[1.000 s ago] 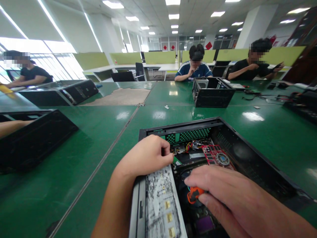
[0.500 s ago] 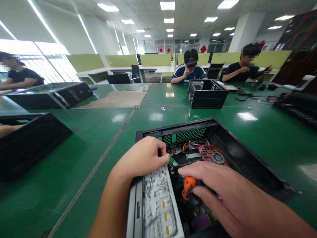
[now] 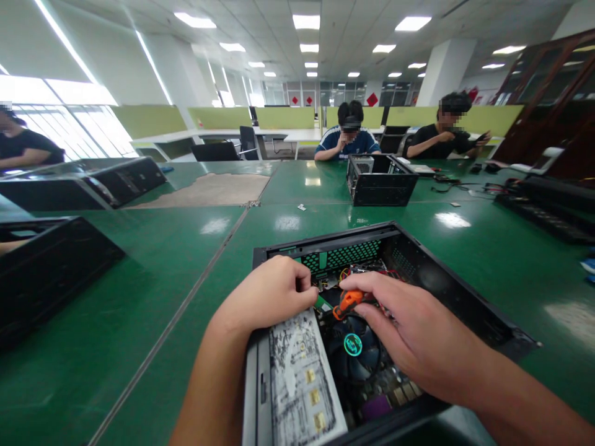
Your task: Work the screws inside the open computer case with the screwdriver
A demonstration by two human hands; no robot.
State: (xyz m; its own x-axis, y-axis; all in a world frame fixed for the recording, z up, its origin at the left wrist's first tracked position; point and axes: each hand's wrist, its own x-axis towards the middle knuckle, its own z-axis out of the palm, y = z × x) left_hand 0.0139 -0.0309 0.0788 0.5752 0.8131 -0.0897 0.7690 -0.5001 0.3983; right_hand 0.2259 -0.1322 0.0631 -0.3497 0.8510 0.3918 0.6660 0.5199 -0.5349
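An open black computer case (image 3: 469, 297) lies on the green table (image 3: 153, 297) in front of me. My left hand (image 3: 272, 291) is closed at the far end of the grey drive cage (image 3: 302, 378), its fingertips pinched on something I cannot make out. My right hand (image 3: 413, 334) grips an orange-handled screwdriver (image 3: 346, 301) over the wiring at the back of the case. Below it sits a black cooling fan (image 3: 354, 345) with a teal centre.
Another open black case (image 3: 379, 181) stands further back, with two seated people (image 3: 348, 133) behind it. Black cases (image 3: 51, 266) lie at the left, beside another person (image 3: 18, 145). Cables and parts (image 3: 534, 204) are at the right.
My right hand has moved the screwdriver from over the fan toward the back of the case, uncovering the fan. My left hand has stayed put. The view has shifted slightly.
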